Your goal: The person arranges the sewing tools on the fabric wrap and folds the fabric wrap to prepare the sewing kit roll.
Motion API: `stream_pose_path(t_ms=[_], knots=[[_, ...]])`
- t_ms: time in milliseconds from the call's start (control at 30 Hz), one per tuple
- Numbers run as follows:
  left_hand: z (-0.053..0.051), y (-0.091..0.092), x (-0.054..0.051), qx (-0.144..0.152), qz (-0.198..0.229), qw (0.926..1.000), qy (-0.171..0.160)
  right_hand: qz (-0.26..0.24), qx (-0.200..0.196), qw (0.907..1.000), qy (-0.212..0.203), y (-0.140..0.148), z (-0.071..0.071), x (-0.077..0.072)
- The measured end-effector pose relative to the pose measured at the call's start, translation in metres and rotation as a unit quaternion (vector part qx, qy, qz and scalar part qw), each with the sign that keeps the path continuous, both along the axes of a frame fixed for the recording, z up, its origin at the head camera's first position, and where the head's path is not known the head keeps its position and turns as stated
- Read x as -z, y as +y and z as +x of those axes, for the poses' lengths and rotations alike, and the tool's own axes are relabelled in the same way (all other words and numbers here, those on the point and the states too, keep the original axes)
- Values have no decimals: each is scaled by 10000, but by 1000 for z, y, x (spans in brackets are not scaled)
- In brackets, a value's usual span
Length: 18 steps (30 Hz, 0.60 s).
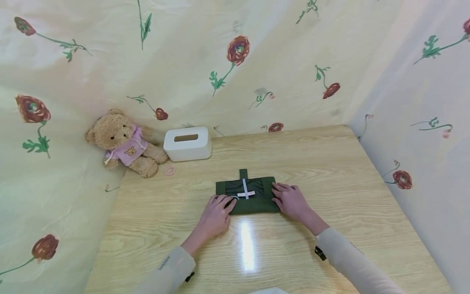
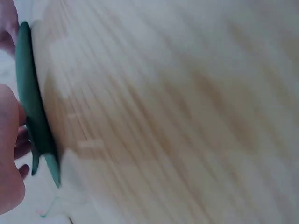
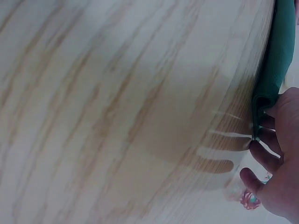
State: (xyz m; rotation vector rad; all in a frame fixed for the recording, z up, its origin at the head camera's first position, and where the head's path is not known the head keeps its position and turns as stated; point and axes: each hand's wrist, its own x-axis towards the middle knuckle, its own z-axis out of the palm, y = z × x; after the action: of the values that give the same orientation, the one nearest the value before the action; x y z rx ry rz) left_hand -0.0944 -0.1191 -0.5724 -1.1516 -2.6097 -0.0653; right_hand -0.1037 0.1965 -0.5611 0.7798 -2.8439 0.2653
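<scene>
A dark green folded fabric pouch (image 1: 253,206) lies on the table, with a black inner panel, a white strip and label on top, and a short snap tab (image 1: 243,174) at its far edge. My left hand (image 1: 216,214) holds its near left corner, fingers on top. At the right end, my right hand (image 1: 291,201) grips the edge between thumb and fingers. Seen from the right wrist, the green fabric (image 3: 275,56) is rolled in a loose fold at that end. The left wrist view shows the green fabric (image 2: 30,84) edge-on, with parted layers near the fingers.
A teddy bear (image 1: 128,143) in a pink top sits at the back left. Beside it stand a white tissue box (image 1: 188,153) and a small pink ring (image 1: 169,171). Flower-patterned cloth (image 1: 176,61) hangs behind the wooden table (image 1: 330,163). A white object (image 1: 269,291) shows at the near edge.
</scene>
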Motion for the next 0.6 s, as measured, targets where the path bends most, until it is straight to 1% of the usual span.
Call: stream_pose_path(t_ms=[100, 167, 233, 300, 367, 433, 500, 600], knots=[[6, 6, -3, -131, 30, 9997, -203, -81, 2, 9998, 178, 0, 1, 2], [8, 9, -3, -216, 35, 9995, -227, -261, -119, 9984, 480, -2, 4, 3], [10, 10, -3, -313, 46, 9993, -206, -527, -402, 9946, 801, -5, 8, 5], [10, 11, -1, -402, 69, 9991, -153, -788, -843, 9880, 1024, -10, 13, 6], [10, 11, 2, -453, 152, 9987, -151, -897, -1248, 9823, 1066, -14, 18, 6], [11, 10, 5, -458, 296, 9984, -155, -878, -1493, 9799, 990, -16, 23, 8], [11, 10, 8, -432, 486, 9978, -155, -782, -1573, 9800, 938, -16, 24, 11], [11, 9, 12, -418, 685, 9966, -187, -683, -1569, 9805, 964, -13, 23, 15]])
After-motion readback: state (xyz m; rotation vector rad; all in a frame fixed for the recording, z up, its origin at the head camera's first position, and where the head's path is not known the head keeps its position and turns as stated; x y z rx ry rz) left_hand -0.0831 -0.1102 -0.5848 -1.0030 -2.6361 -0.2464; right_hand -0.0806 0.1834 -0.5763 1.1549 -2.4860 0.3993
